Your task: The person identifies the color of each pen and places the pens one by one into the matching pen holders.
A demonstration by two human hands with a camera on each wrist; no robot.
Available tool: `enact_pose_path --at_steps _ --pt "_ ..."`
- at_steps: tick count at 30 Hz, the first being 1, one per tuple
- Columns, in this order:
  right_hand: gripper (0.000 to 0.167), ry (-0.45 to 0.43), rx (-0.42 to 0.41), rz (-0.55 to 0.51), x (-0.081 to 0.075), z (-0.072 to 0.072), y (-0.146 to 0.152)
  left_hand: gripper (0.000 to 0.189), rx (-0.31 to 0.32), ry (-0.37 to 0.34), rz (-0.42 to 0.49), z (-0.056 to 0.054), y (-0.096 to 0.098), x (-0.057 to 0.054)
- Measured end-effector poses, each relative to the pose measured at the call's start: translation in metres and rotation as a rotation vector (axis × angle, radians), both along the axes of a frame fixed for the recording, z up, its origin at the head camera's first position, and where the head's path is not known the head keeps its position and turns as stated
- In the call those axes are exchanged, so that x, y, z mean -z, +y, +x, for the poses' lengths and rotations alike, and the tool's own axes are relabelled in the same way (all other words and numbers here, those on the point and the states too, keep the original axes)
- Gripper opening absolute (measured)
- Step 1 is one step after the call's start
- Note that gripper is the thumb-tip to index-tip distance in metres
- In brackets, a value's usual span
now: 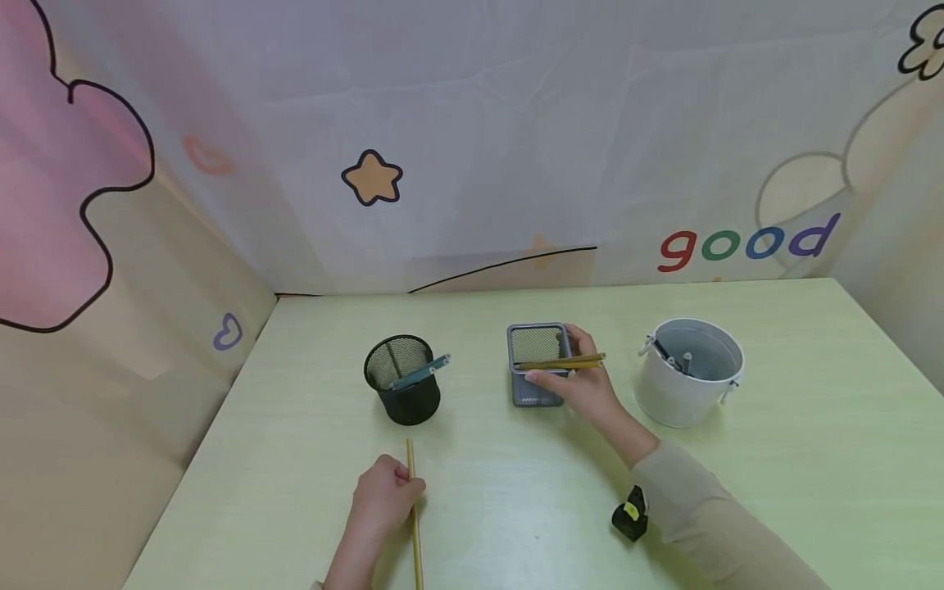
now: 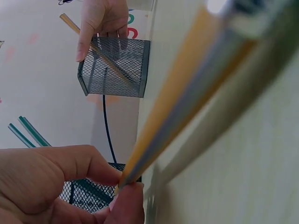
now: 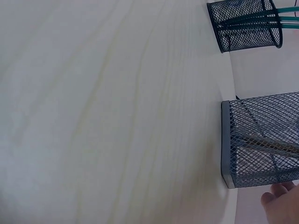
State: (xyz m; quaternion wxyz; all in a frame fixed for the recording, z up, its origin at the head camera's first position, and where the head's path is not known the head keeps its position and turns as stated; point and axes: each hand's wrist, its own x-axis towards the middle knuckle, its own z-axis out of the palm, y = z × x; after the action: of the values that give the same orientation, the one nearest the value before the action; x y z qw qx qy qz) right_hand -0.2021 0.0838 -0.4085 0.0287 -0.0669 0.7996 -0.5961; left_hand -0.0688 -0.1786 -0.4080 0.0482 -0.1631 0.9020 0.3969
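Observation:
My left hand (image 1: 383, 496) pinches a long yellow pencil (image 1: 416, 541) between thumb and forefinger, low over the table. In the left wrist view the pencil (image 2: 173, 93) shows a grey stripe along its side. With thumb at the front rim and fingers round the right side, my right hand (image 1: 593, 401) grips a grey square mesh pen holder (image 1: 537, 395). Yellow pencils (image 1: 578, 361) lean out of that holder to the right. Beyond the left hand stands a round black mesh pen holder (image 1: 410, 407) with teal pencils (image 1: 420, 375) in it.
A white metal bucket (image 1: 674, 397) with a few dark and grey sticks inside stands at the right. Beside the right sleeve is a small black object (image 1: 629, 516) with a yellow mark. A printed cloth wall (image 1: 472, 205) closes off the table's back edge.

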Motion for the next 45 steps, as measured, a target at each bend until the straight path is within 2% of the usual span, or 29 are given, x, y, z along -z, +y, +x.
enact_pose_path --at_steps 9,15,19,28,33,38,45 --pt "0.089 0.022 -0.015 -0.027 0.002 -0.002 0.000 0.016 0.028 -0.004 0.142 -0.001 0.003 -0.001" --pt "0.089 0.017 -0.018 -0.039 0.003 -0.002 0.001 0.015 0.118 0.000 0.304 -0.001 0.006 -0.003" --pt "0.090 0.004 -0.012 -0.028 0.002 -0.002 0.001 0.014 0.168 0.011 0.379 0.000 0.009 -0.007" --pt "0.091 -0.008 -0.012 -0.023 0.000 -0.001 0.000 0.015 0.203 0.009 0.470 0.004 0.014 -0.020" --pt "0.092 -0.015 -0.008 -0.015 -0.001 -0.001 0.000 0.015 0.217 0.038 0.477 0.005 0.018 -0.027" --pt "0.091 -0.011 -0.006 -0.006 -0.001 -0.001 0.000 0.015 0.198 0.066 0.446 0.006 0.021 -0.033" --pt "0.092 -0.008 -0.011 -0.003 0.000 -0.001 0.001 0.013 0.172 0.151 0.438 0.006 0.025 -0.036"
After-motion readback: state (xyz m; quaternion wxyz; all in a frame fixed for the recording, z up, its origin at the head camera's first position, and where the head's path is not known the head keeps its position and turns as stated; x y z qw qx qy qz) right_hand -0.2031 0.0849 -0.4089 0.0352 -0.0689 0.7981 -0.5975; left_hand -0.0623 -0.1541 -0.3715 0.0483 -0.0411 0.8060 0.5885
